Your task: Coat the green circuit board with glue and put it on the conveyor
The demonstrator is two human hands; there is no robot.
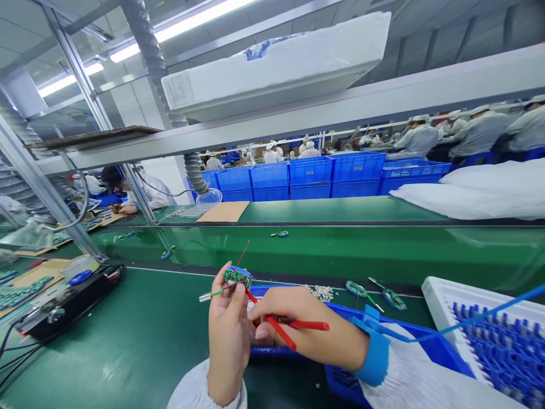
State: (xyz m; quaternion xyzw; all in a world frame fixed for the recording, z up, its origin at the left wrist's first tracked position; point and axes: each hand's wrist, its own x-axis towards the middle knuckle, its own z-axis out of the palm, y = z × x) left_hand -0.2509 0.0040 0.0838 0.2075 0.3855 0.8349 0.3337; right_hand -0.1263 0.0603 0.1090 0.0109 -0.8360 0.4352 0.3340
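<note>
A: What is on the left part of the bench (140, 341)?

B: A black device (68, 304) with cables lies there, near a roll of tape (76, 264). It is well apart from the hands.

A: And the left hand (227, 335)?

B: Its grip is pressed together on a small green circuit board (237, 277), pinching it between thumb and fingertips. The hand lifts the board above the bench, I think so that the eyes can see it closely and the wires hang free.

A: How does the board look?

B: It is green with small dark parts and a blue piece behind it. 1 thin red wire (242, 255) stands up from it, and a green wire with a metal end (208, 295) goes to the left.

A: And the right hand (306, 332)?

B: Its grip is closed around red tweezers (289, 329), and the tip touches the lower edge of the board, probably to work on a small part. The wrist wears a blue strap (374, 352) with a blue cord.

A: What is further right?

B: 2 more boards (374, 292) lie on the bench, and a white foam tray (443, 295) holds blue parts.
</note>
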